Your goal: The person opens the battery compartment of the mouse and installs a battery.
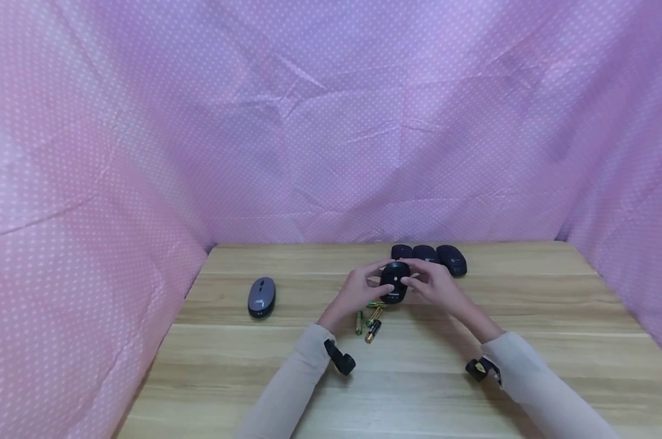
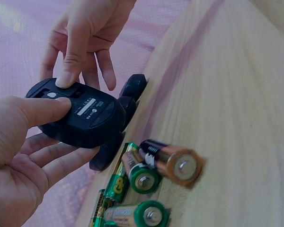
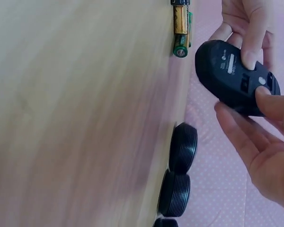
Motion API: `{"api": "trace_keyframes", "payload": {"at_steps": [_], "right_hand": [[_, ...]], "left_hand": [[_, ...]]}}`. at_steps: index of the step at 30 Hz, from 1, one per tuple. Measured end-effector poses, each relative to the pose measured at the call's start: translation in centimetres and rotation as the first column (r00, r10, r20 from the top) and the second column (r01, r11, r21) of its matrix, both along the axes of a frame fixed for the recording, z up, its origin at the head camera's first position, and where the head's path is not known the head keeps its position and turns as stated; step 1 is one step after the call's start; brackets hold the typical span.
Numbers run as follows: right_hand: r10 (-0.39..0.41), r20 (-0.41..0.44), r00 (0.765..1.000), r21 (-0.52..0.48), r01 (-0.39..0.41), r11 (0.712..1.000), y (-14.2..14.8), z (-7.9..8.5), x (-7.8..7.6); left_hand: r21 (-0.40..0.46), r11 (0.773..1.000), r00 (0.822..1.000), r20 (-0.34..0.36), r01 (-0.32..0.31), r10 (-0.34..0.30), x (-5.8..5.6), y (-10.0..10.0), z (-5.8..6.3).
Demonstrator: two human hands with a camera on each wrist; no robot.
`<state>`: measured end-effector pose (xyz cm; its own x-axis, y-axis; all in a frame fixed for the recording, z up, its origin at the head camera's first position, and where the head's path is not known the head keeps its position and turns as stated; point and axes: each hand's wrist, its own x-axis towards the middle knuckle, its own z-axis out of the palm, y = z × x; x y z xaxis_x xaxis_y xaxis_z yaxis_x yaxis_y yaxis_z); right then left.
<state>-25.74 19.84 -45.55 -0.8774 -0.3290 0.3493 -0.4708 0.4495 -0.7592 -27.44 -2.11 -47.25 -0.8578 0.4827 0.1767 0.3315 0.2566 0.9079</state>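
A black computer mouse (image 1: 395, 282) is held above the table between both hands, its labelled underside turned up. My left hand (image 1: 358, 289) grips one side, the thumb lying on the underside near a pale round spot, as the left wrist view shows. From the other side my right hand (image 1: 432, 283) pinches the mouse, thumb on the underside and fingers beneath. In the right wrist view the mouse (image 3: 227, 75) shows a white label strip and dark recesses. Just below the hands lie several AA-size batteries (image 2: 173, 161), green-and-gold ones and a black-and-copper one.
A grey mouse (image 1: 262, 297) sits on the left of the wooden table (image 1: 210, 378). Three black mice, one of them the rightmost mouse (image 1: 452, 260), stand in a row near the back edge. Pink dotted cloth (image 1: 331, 122) hangs behind and at both sides.
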Motion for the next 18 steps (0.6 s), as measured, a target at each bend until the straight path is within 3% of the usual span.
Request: {"api": "trace_keyframes", "payload": {"at_steps": [5,10,18], "right_hand": [[-0.057,0.130,0.990,-0.096,0.070,0.993,-0.2,0.9,-0.6],[-0.033,0.235,0.971,-0.193,0.080,0.978,0.6,1.9,-1.3],[-0.026,0.291,0.956,-0.152,0.073,0.986,2.2,1.7,-1.2]], "left_hand": [[0.009,0.999,0.999,0.025,-0.043,0.043,-0.4,-0.4,-0.6],[0.030,0.998,0.998,0.035,-0.057,0.056,-0.7,-1.0,-1.0],[0.083,0.991,0.993,0.072,-0.104,0.098,-1.1,-2.1,-0.9]]}}
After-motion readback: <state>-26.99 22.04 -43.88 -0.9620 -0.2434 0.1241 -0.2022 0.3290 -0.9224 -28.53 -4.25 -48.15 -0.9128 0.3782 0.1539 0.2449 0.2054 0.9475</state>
